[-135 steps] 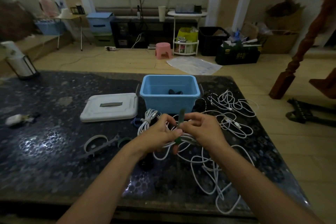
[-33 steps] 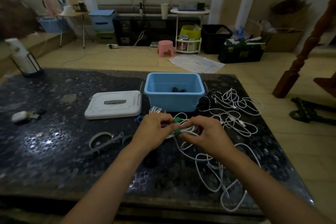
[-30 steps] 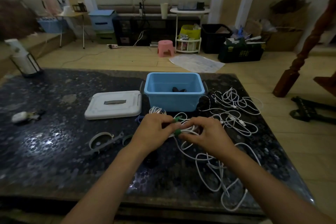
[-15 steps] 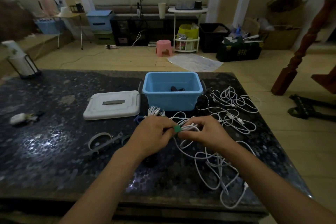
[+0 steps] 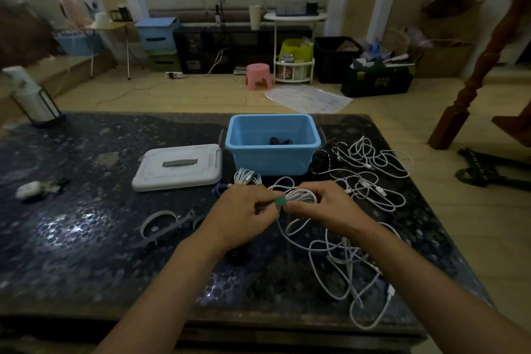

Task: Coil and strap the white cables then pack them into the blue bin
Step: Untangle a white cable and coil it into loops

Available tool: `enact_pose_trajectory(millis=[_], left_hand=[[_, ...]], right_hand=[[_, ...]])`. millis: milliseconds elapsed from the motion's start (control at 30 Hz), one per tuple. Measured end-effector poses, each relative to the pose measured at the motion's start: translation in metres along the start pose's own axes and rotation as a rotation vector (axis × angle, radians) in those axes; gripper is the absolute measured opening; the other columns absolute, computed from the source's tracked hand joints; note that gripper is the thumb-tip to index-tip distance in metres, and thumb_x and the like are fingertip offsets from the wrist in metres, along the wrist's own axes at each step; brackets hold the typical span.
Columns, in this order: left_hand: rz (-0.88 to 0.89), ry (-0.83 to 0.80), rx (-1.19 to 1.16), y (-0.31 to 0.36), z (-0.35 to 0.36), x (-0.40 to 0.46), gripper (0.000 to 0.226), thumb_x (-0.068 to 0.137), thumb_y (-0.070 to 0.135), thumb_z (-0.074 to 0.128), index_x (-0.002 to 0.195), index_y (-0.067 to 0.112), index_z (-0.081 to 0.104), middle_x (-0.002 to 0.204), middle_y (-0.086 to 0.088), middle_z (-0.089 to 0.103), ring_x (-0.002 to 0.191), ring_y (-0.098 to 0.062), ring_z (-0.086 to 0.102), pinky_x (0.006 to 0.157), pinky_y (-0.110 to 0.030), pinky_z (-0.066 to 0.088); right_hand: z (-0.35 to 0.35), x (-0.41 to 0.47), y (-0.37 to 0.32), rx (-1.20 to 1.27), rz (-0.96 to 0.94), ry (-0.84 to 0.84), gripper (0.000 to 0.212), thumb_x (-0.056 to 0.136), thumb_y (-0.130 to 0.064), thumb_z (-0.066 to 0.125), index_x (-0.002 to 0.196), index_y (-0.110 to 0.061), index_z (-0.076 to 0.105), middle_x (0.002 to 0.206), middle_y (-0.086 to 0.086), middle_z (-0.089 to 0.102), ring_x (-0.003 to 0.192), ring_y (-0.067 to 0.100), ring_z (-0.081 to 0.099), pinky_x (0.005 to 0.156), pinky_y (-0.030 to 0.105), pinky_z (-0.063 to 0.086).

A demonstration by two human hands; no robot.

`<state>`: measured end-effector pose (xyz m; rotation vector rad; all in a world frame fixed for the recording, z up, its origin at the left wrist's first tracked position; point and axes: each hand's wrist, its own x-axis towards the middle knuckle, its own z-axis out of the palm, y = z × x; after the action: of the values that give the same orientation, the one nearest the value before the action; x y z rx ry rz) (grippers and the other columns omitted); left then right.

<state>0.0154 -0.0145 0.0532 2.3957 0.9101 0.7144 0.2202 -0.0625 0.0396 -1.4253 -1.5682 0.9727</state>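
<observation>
- The left hand (image 5: 244, 214) and the right hand (image 5: 324, 207) met over the dark table (image 5: 86, 238), both with fingers curled round one coiled white cable (image 5: 303, 195), pinching it on either side of a green strap (image 5: 280, 201) wrapped across the bundle.
- The step in hand looked like the strapping of this coil: the strap sat round the loops, and the fingertips seemed to be pressing its end down.
- A tail of this cable seemed to run down into the loose white cables (image 5: 344, 261) lying on the table under the right wrist, though which strand was which could not be told.
- Next, in my judgement, the strap needed a firm close, then the coil a short lift forward into the blue bin (image 5: 273, 158), which stood just beyond the hands with its top open and a small dark item inside.
- Another coiled white cable (image 5: 247, 177) lay against the bin's front wall, not yet packed.
- More uncoiled cables (image 5: 370, 175) were spread to the right of the bin, near the table's right edge.
- The white lid (image 5: 178, 165) lay left of the bin, and grey straps (image 5: 163, 224) lay left of the left hand, leaving the straight path to the bin unobstructed.
</observation>
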Motion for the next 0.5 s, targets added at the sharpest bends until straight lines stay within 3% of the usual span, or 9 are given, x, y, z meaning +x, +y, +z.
enact_pose_trajectory(millis=[100,167,233,300,400,500], left_hand=[[-0.118,-0.063,-0.092,0.004,-0.005,0.0,0.038,0.084,0.028,0.046,0.107,0.03,0.076,0.087,0.01,0.072,0.08,-0.005,0.062,0.074,-0.022,0.048],[-0.171,-0.049,-0.13,0.001,-0.004,0.001,0.038,0.091,0.025,0.044,0.103,0.014,0.078,0.079,0.025,0.069,0.077,0.008,0.06,0.066,-0.014,0.044],[-0.16,-0.027,-0.113,-0.004,-0.003,0.0,0.031,0.098,0.019,0.051,0.093,0.001,0.076,0.074,0.037,0.065,0.073,0.009,0.062,0.063,-0.02,0.048],[-0.129,-0.003,-0.108,-0.007,-0.004,-0.002,0.024,0.096,0.018,0.057,0.092,0.008,0.078,0.082,0.028,0.07,0.076,0.007,0.066,0.068,-0.03,0.053],[-0.136,0.004,-0.118,-0.009,-0.006,-0.003,0.022,0.092,0.021,0.066,0.11,0.024,0.077,0.088,0.016,0.074,0.074,0.01,0.064,0.067,-0.012,0.046],[-0.173,-0.031,-0.126,-0.01,-0.008,-0.003,0.025,0.088,0.023,0.072,0.112,0.027,0.076,0.08,0.016,0.072,0.069,0.008,0.063,0.066,-0.011,0.045]], right_hand=[[0.002,0.002,0.0,0.007,0.008,0.01,0.008,0.085,-0.021,0.078,0.088,-0.014,0.076,0.08,0.005,0.074,0.073,0.011,0.067,0.072,0.035,0.057],[0.005,0.003,-0.002,0.025,0.008,0.024,0.004,0.086,-0.016,0.077,0.085,-0.013,0.076,0.072,-0.001,0.071,0.068,0.004,0.063,0.065,0.023,0.053],[0.007,0.005,-0.003,0.053,0.003,0.029,0.001,0.085,-0.015,0.077,0.085,-0.015,0.076,0.072,-0.002,0.071,0.067,0.003,0.063,0.064,0.018,0.051],[0.009,0.006,-0.004,0.088,0.002,0.026,0.002,0.086,-0.015,0.077,0.085,-0.017,0.076,0.075,0.001,0.073,0.069,0.003,0.064,0.066,0.019,0.052],[0.011,0.007,-0.006,0.068,-0.009,0.021,0.004,0.085,-0.017,0.078,0.084,-0.013,0.077,0.076,0.004,0.073,0.068,0.003,0.063,0.065,0.018,0.052],[0.01,0.009,-0.005,-0.019,-0.026,-0.007,0.005,0.085,-0.02,0.077,0.083,-0.015,0.076,0.074,0.0,0.073,0.067,0.003,0.062,0.064,0.022,0.051]])
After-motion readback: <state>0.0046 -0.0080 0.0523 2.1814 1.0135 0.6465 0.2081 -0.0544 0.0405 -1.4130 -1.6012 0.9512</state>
